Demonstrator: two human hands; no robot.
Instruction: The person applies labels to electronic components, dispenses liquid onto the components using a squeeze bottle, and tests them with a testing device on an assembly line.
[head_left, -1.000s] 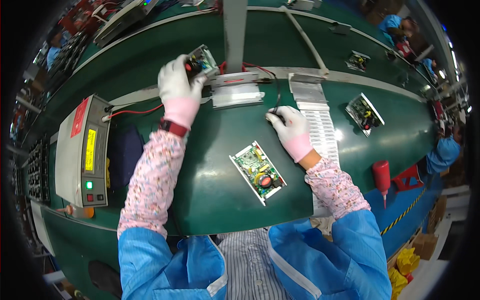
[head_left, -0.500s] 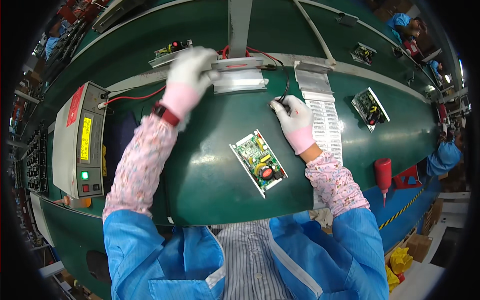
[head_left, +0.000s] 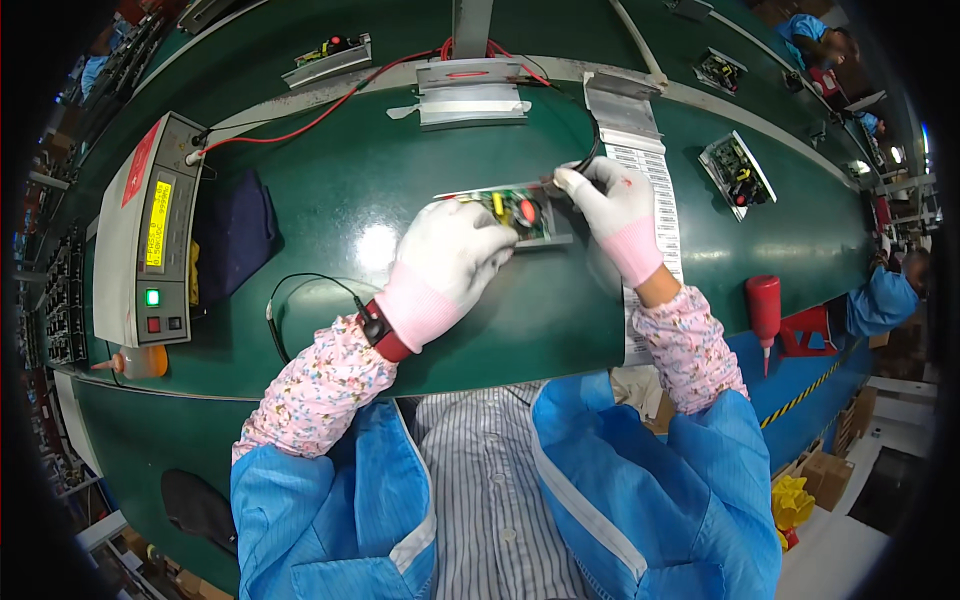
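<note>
A green circuit board (head_left: 515, 212) with a red round part and a yellow part is held tilted above the green belt (head_left: 330, 200). My left hand (head_left: 450, 262), in a white glove, grips the board's left end. My right hand (head_left: 612, 205), also gloved, pinches a black lead (head_left: 594, 140) against the board's right end. The lead curves up toward a metal fixture (head_left: 470, 92) with red wires at the far side. A red wrist strap (head_left: 384, 330) with a thin black cord sits on my left wrist.
A grey tester box (head_left: 145, 230) with a yellow display stands at the left, a dark blue cloth (head_left: 235, 225) beside it. A white label strip (head_left: 652, 190) runs down the right. More boards (head_left: 737, 170) (head_left: 330, 50) lie on the belt. A red bottle (head_left: 763, 305) stands right; other workers sit far right.
My left hand came back from the far fixture and took hold of the circuit board. The board left the belt and now sits raised between both hands.
</note>
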